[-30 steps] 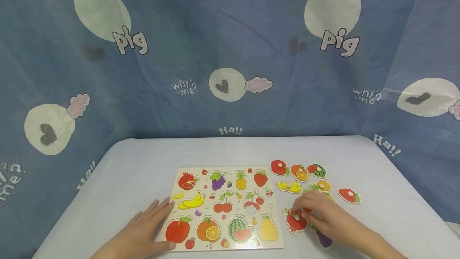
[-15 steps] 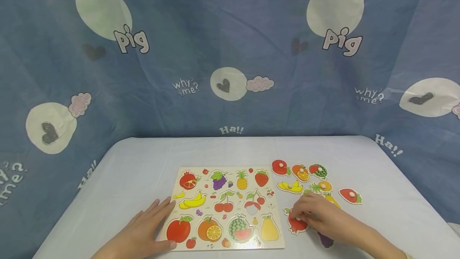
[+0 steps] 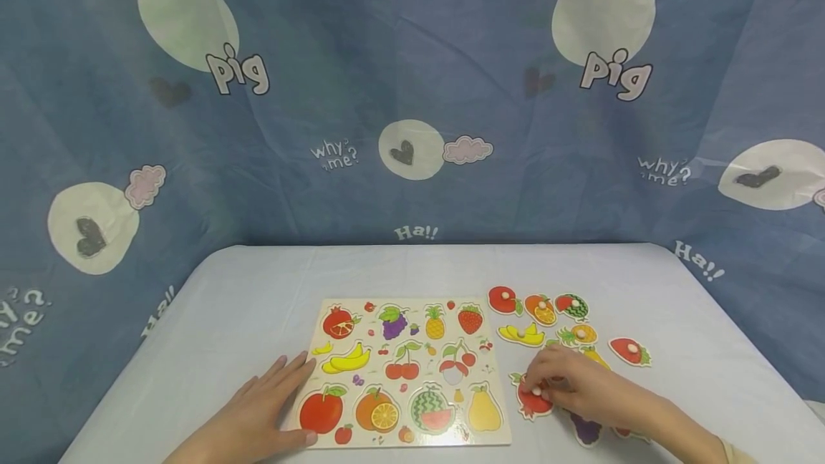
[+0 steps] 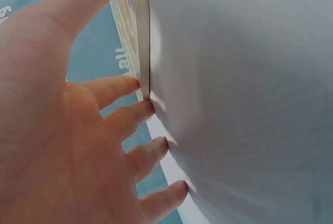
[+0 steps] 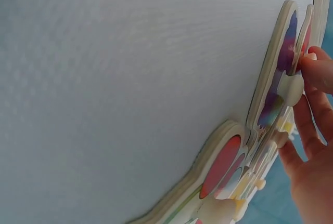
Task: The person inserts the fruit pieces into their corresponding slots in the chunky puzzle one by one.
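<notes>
A wooden fruit puzzle board (image 3: 422, 331) lies flat on the white table. My left hand (image 3: 258, 407) rests at its left front corner, thumb on the front edge and fingers along the left side; the left wrist view shows these fingers (image 4: 127, 117) spread and fairly straight. To the right of the board, my right hand (image 3: 576, 385) pinches the knob of a pomegranate puzzle piece (image 3: 531, 403), which lies on the table. Beneath that hand, a grape piece (image 3: 586, 429) is partly hidden; the right wrist view shows the grape piece's pale knob (image 5: 291, 89) beside my fingers.
Several knobbed pieces lie right of the board: apple (image 3: 503, 299), orange (image 3: 540, 310), watermelon (image 3: 571, 306), bananas (image 3: 520, 336), pineapple (image 3: 576, 336), strawberry (image 3: 629, 351). A pear piece (image 3: 594, 356) and a red piece (image 3: 628, 434) are partly covered by my right hand. A patterned blue cloth (image 3: 412, 92) hangs behind.
My right fingers have settled onto the pomegranate piece's knob. The red piece under my right wrist has come into view. My left hand has stayed at the board's corner.
</notes>
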A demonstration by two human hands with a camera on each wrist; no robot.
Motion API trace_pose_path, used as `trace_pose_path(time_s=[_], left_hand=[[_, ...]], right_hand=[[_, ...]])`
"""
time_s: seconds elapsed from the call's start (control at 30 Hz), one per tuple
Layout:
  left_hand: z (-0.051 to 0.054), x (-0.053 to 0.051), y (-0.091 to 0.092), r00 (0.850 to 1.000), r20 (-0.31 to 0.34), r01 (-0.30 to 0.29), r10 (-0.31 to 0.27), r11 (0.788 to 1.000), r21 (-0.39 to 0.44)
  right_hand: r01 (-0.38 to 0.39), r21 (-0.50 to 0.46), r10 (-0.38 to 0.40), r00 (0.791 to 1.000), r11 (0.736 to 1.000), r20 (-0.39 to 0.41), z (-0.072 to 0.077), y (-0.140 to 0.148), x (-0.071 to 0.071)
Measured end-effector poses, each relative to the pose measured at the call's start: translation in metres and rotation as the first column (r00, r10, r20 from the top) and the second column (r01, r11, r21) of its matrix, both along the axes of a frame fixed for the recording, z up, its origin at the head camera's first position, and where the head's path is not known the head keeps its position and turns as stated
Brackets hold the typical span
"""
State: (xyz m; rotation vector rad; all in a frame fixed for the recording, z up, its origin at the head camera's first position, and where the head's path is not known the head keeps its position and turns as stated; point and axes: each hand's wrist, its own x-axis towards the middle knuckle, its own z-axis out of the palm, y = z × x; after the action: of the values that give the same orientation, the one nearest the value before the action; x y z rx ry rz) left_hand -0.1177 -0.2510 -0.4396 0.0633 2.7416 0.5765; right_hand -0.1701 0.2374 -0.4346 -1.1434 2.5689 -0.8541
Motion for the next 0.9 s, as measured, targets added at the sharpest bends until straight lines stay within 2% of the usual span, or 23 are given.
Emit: trace_pose_path(time_s=[0.2, 0.43, 0.63, 0.8, 0.9], left_hand=[[-0.0013, -0.0002, -0.0016, 1.0, -0.023, 0.021, -0.021, 1.0, -0.003], [-0.0024, -0.0003, -0.0026, 0.999, -0.026, 0.031, -0.031, 0.999, 0.008], [-0.0014, -0.0003, -0.0009, 0.999, -0.019, 0.028, -0.028, 1.0, 0.004], [-0.0004, 0.0001, -0.0006, 0.999, -0.019, 0.034, -0.034, 0.999, 0.004], [-0.0002, -0.0002, -0.0007, 0.999, -0.023, 0.041, -0.041, 0.999, 0.006]], right_hand=[[-0.015, -0.007, 0.015, 1.0, 1.0, -0.011, -0.0001, 0.0001, -0.0005], [0.017, 0.03, -0.017, 1.0, 0.999, 0.003, -0.0001, -0.0001, -0.0005], [0.006, 0.024, -0.005, 0.999, 1.0, -0.031, 0.0002, -0.0002, 0.0003], [0.042, 0.025, -0.041, 0.999, 0.999, -0.032, 0.0022, 0.0009, 0.0027], [0.055, 0.014, -0.054, 0.997, 0.998, -0.06, 0.0028, 0.0011, 0.0028]])
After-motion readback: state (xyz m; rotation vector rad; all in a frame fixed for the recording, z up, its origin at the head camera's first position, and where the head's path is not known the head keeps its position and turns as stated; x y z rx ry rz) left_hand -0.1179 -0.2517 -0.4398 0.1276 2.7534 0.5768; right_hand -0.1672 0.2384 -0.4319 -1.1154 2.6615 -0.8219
